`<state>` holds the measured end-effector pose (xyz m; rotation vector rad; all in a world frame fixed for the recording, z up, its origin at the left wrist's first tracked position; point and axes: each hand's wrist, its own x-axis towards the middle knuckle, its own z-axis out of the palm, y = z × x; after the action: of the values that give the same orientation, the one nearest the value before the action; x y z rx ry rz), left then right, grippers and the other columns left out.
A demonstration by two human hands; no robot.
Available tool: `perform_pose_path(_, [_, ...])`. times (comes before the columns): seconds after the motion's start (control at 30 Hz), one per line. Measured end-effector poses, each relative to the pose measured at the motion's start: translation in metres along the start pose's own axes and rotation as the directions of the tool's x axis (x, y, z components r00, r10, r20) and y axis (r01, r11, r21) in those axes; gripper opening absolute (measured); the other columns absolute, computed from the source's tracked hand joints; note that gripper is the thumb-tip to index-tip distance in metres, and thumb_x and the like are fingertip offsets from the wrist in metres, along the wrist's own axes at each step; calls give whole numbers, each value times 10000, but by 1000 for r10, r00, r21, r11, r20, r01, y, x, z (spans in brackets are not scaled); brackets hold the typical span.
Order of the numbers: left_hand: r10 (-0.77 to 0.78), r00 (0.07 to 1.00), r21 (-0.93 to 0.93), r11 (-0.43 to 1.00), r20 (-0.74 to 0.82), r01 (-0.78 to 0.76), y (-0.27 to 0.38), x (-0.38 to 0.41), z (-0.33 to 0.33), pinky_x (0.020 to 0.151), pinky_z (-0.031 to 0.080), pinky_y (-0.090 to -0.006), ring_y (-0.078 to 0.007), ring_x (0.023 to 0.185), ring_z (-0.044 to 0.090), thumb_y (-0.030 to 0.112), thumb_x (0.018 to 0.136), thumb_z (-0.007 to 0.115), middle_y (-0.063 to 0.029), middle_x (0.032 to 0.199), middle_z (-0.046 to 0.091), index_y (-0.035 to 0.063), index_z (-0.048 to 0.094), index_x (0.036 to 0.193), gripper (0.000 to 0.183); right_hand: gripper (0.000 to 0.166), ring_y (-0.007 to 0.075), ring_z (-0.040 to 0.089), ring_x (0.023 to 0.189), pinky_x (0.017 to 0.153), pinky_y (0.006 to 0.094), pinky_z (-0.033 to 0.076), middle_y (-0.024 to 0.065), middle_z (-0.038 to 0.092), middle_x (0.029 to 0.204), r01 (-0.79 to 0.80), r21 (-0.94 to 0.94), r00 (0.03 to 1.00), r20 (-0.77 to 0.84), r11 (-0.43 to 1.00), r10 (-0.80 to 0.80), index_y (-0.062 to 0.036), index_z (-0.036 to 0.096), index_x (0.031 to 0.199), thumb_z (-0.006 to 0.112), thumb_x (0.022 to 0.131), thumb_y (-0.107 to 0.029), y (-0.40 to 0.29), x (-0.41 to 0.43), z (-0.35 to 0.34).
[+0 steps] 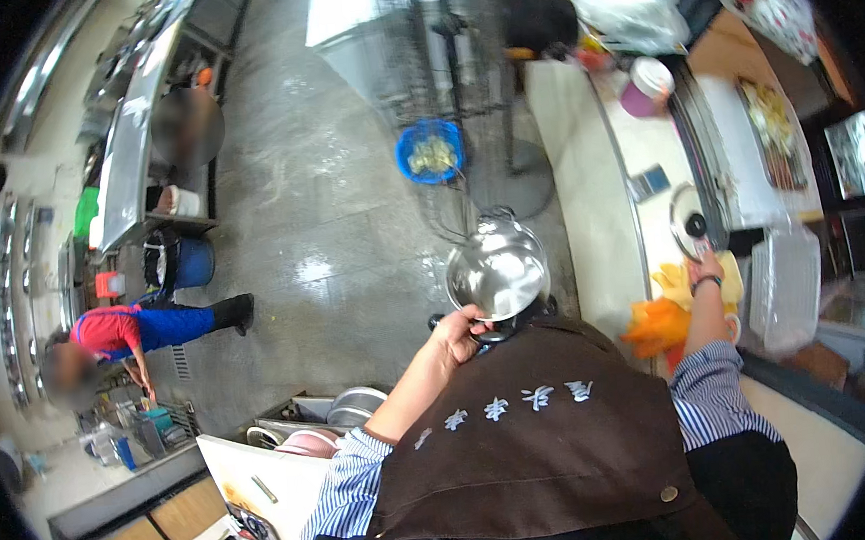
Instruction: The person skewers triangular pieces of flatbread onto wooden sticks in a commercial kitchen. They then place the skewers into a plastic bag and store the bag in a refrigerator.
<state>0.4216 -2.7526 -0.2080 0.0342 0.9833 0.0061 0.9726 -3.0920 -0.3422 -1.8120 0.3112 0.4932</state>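
Observation:
My left hand (461,334) grips the near handle of a shiny stainless steel pot (499,273), held in front of my brown apron. No contents are plain inside the pot. On the counter to the right, my right hand (705,270) reaches to the lower rim of a glass lid with a black knob (692,223). Whether its fingers close on the rim cannot be made out. Beside that hand lie a yellow glove or cloth (673,283) and an orange one (658,326).
Ahead on the wet floor, a blue basket (402,155) holds pale scraps beside a blurred wire rack (455,50). A purple tub with a white lid (639,97) stands on the right counter (582,154). A co-worker in red and blue (173,326) stands at left near a blue bin (195,262).

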Motion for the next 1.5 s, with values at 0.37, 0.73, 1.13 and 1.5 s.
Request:
perform_pose_path(0.37, [200,972,155,971,-122,-181,82,-30,-90,407,474,-252,-158,494,570,70,856,513,-104,775,644,-19,597,951,155,252,299,610,820,719,378,509,161,650,928,518,-668,768,87,535,-634,-7,649,933,647,776,-204,-35,-125,191])
perform_pose_path(0.73, [336,809,-377,754,-482,-537,124,-93,-295,423,496,-226,-201,598,625,-86,809,469,-142,919,631,-37,502,1162,358,301,376,622,952,876,430,495,205,662,992,752,-659,659,748,33,-80,1,675,914,693,684,-191,85,-309,399])
perform_pose_path(1.13, [299,886,-605,649,-354,-461,246,-152,-442,460,400,-305,-214,500,455,-13,789,436,-140,687,512,-24,445,844,57,356,367,627,977,876,438,492,200,658,1044,767,-641,612,745,32,267,-22,686,959,573,779,-308,106,-404,637])
perform_pose_path(1.5, [431,820,-525,629,-377,-573,465,-234,-473,498,415,-245,-167,567,476,70,863,485,-175,841,598,-65,505,1012,201,458,359,632,999,876,446,489,196,654,1092,889,-408,458,793,-207,402,-43,696,1000,463,867,-415,66,-432,887])
